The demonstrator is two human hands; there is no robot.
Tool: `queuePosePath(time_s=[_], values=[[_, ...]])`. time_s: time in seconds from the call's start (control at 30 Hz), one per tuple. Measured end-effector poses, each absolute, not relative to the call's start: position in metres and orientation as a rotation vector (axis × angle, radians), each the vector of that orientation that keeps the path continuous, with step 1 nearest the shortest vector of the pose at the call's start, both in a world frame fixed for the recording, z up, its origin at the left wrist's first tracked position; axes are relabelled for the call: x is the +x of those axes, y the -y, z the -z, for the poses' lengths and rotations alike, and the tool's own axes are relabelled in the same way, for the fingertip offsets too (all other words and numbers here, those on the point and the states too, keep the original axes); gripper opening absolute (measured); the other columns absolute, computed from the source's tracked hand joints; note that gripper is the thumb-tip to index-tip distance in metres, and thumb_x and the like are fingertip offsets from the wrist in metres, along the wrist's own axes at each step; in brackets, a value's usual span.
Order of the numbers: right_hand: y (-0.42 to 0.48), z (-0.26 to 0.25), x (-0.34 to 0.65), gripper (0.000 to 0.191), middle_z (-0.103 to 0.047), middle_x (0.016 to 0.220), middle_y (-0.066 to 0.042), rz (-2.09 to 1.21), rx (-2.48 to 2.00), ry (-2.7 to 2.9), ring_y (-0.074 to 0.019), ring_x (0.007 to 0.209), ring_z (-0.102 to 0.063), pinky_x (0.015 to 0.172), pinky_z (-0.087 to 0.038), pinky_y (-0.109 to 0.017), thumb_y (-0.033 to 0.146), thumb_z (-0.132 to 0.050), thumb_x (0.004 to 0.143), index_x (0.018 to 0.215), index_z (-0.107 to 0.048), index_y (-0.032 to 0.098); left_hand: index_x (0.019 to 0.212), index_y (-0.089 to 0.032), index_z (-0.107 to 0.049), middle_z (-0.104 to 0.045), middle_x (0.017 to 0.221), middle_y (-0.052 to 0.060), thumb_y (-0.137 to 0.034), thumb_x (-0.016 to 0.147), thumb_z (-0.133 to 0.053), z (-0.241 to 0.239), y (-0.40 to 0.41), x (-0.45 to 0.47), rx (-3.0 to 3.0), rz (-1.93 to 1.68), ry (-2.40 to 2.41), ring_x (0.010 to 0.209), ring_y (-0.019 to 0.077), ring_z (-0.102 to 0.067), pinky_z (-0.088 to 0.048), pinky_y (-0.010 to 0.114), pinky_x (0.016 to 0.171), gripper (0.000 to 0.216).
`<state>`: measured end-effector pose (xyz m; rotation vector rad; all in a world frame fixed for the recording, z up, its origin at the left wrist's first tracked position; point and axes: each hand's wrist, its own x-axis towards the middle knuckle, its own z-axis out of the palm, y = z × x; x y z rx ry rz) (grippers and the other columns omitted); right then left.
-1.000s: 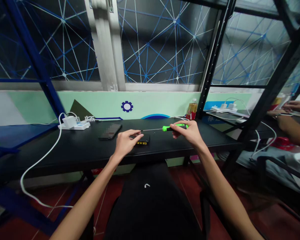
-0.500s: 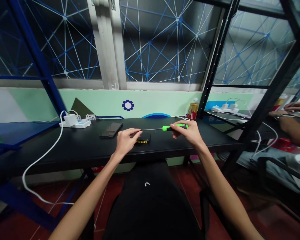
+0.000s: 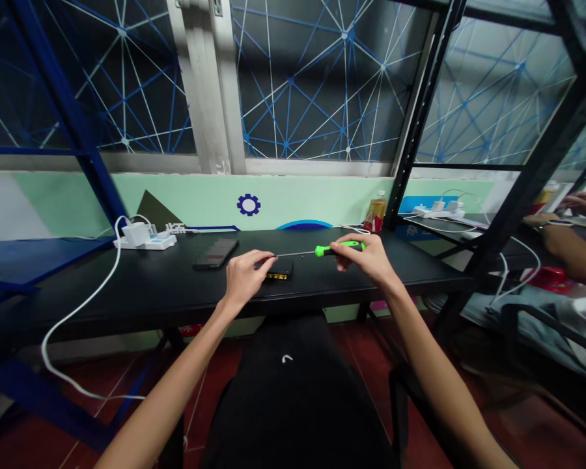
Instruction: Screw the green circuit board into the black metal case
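A screwdriver [image 3: 325, 251] with a green and black handle lies level above the desk, its thin shaft pointing left. Closed around its handle is my right hand [image 3: 361, 255]. My left hand [image 3: 248, 273] pinches at the shaft's tip; whether a tiny part such as a screw sits between those fingertips is too small to see. Behind and below the left fingers rests a small black device with a row of yellow ports [image 3: 277, 276], partly covered by the hand. Tiny dark bits [image 3: 301, 256] lie on the desk right of the device.
A dark phone-like slab [image 3: 215, 253] lies left on the black desk [image 3: 127, 286]. Beyond it is a white power strip [image 3: 149, 241] with a cable hanging over the edge. A drink bottle [image 3: 375, 212] stands at the back right. Another person's arm [image 3: 564, 241] is at the neighbouring desk.
The view has shifted very slightly. Both hands and the screwdriver keep nearly the same pose.
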<state>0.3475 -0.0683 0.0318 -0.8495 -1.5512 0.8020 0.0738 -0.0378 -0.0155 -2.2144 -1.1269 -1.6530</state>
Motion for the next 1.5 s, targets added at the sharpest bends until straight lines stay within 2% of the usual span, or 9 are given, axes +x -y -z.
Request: queuePosePath(time_s=[0.5, 0.77, 1.03, 1.5], values=[[0.069, -0.033, 0.347, 0.039, -0.064, 0.057, -0.003, -0.825, -0.879, 1.575, -0.0148, 0.045, -0.061, 0.042, -0.048, -0.026, 0.051, -0.077, 0.074, 0.079, -0.069, 0.013, 0.080, -0.021, -0.076, -0.077, 0.080, 0.003, -0.030, 0.090, -0.064, 0.020, 0.036, 0.074, -2.161, 1.615, 1.088, 0.064, 0.0163, -0.070, -0.051, 0.027, 0.060, 0.019], [0.071, -0.035, 0.349, 0.038, -0.063, 0.056, -0.002, -0.773, -0.899, 1.600, -0.0132, 0.043, -0.060, 0.041, -0.044, -0.025, 0.051, -0.075, 0.076, 0.077, -0.069, 0.014, 0.084, -0.022, -0.075, -0.078, 0.084, 0.003, -0.032, 0.094, -0.059, 0.020, 0.042, 0.077, -2.096, 1.431, 1.130, 0.072, 0.0185, -0.073, -0.050, 0.027, 0.060, 0.021], [0.070, -0.034, 0.350, 0.037, -0.062, 0.057, -0.002, -0.752, -0.864, 1.627, -0.0117, 0.043, -0.057, 0.042, -0.044, -0.025, 0.051, -0.075, 0.078, 0.077, -0.070, 0.014, 0.088, -0.021, -0.074, -0.079, 0.089, 0.004, -0.027, 0.095, -0.057, 0.022, 0.042, 0.077, -2.116, 1.401, 1.060, 0.079, 0.0190, -0.074, -0.050, 0.026, 0.062, 0.019], [0.078, -0.041, 0.353, 0.039, -0.063, 0.053, -0.002, -0.752, -0.850, 1.542, -0.0140, 0.041, -0.059, 0.040, -0.047, -0.027, 0.052, -0.081, 0.070, 0.072, -0.068, 0.016, 0.083, -0.021, -0.076, -0.078, 0.082, 0.003, -0.033, 0.091, -0.063, 0.011, 0.049, 0.080, -2.247, 1.704, 1.053, 0.066, 0.0166, -0.072, -0.057, 0.027, 0.063, 0.019]])
